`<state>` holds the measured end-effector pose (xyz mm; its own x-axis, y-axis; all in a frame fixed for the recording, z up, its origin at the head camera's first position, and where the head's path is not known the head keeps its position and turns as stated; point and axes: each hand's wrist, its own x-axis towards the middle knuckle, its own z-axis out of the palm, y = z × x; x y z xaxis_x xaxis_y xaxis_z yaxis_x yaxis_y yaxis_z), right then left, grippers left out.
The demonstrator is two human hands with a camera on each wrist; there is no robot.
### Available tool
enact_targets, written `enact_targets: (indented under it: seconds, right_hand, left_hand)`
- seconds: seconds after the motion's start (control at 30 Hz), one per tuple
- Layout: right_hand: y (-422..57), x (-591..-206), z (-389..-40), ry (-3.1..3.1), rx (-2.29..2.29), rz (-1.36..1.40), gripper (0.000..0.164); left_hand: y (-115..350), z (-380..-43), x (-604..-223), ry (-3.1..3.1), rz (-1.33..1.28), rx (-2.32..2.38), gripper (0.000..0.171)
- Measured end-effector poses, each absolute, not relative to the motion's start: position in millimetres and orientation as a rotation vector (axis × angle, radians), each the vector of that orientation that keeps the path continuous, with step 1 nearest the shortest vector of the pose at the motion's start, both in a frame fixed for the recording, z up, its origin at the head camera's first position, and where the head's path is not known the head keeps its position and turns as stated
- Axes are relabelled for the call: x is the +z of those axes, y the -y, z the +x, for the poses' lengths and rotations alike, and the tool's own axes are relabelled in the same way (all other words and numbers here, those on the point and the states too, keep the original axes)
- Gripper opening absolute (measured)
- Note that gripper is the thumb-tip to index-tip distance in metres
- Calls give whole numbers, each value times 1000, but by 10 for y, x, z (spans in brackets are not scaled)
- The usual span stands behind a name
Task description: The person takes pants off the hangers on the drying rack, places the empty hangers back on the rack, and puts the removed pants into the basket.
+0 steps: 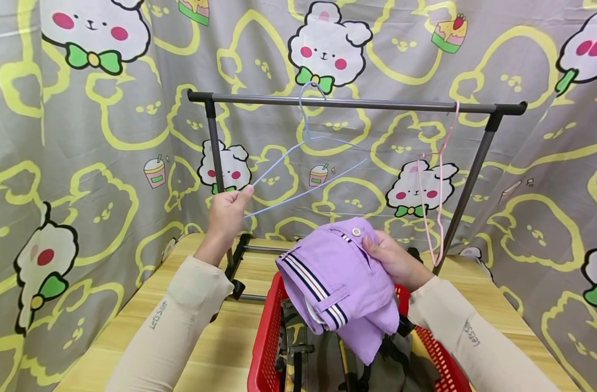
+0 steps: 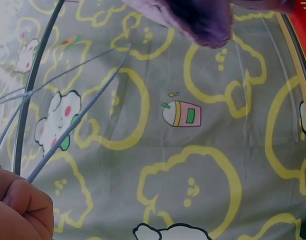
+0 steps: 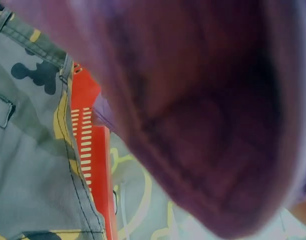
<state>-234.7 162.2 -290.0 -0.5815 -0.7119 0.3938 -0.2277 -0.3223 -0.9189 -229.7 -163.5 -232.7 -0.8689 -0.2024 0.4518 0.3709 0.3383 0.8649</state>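
My left hand (image 1: 228,213) grips one end of a light blue wire hanger (image 1: 278,160), whose hook overlaps the rack's top bar in the head view. In the left wrist view, the curled fingers (image 2: 30,202) hold the hanger's corner at the lower left. My right hand (image 1: 398,258) holds purple pants (image 1: 327,267) by the waistband near the button, thumb on the front. The pants have a striped white and navy waistband trim and hang over a red basket (image 1: 263,337). Close up in the right wrist view, the purple cloth (image 3: 192,150) hides the right fingers.
A dark metal clothes rack (image 1: 376,103) stands on the wooden table (image 1: 200,348). At its right end hangs a pink hanger (image 1: 441,201). Camouflage clothing (image 1: 322,365) fills the red basket in front. A patterned grey curtain (image 1: 259,54) surrounds the table.
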Motion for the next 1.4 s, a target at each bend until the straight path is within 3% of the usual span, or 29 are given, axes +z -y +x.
enact_targets:
  seconds: [1.4]
  right_hand:
    - [-1689,-2911,-2321,-1860,-1614,-1366,21]
  left_hand:
    - [1548,-2331,-2314,2075,-77,-1585,51]
